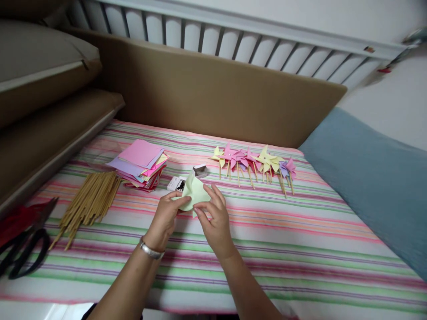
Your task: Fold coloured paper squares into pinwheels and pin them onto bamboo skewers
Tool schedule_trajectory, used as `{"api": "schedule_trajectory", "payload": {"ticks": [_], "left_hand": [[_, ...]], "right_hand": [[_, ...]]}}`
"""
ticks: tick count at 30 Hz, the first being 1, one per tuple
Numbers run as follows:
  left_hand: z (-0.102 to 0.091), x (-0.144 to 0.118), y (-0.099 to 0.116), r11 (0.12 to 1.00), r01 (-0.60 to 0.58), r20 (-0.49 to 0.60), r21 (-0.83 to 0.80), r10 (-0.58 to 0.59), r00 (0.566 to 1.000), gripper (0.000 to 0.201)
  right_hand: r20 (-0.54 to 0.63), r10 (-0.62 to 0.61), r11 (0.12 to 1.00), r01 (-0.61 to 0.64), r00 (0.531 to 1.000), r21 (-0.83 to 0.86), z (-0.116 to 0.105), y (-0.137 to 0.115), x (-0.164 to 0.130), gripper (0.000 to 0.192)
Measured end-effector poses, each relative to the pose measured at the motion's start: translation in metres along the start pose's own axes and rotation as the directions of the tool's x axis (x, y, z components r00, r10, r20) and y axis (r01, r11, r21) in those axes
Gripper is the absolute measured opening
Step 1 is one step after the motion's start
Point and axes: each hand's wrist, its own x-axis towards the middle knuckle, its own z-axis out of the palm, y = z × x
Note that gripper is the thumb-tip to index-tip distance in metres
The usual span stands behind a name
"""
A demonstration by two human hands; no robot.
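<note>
A pale green sheet of paper, partly folded, is held above the striped cloth between both hands. My left hand pinches its left edge; a silver bracelet sits on that wrist. My right hand grips its lower right corner with thumb and forefinger. Just behind the paper lie a small white box and a small open silver box.
A stack of coloured paper squares and a bundle of wooden sticks lie to the left. Black scissors rest at the far left. Several finished paper pinwheels lie in a row behind. Brown cushions border the back.
</note>
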Motion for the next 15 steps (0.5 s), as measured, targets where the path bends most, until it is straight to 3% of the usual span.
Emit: {"api": "schedule_trajectory", "payload": {"ticks": [6,15], "left_hand": [[0.0006,-0.0005,-0.0057,0.996,-0.009,0.096,0.092,0.000,0.995,0.023],[-0.0017,-0.0010,-0.0051,0.994,-0.006,0.180,0.108,-0.014,0.984,0.017]], "right_hand": [[-0.021,0.125,0.992,-0.125,0.992,0.003,-0.0033,0.0031,0.0030,0.009],[-0.044,0.146,0.989,-0.146,0.988,0.004,-0.0012,0.0048,0.0037,0.007]]}}
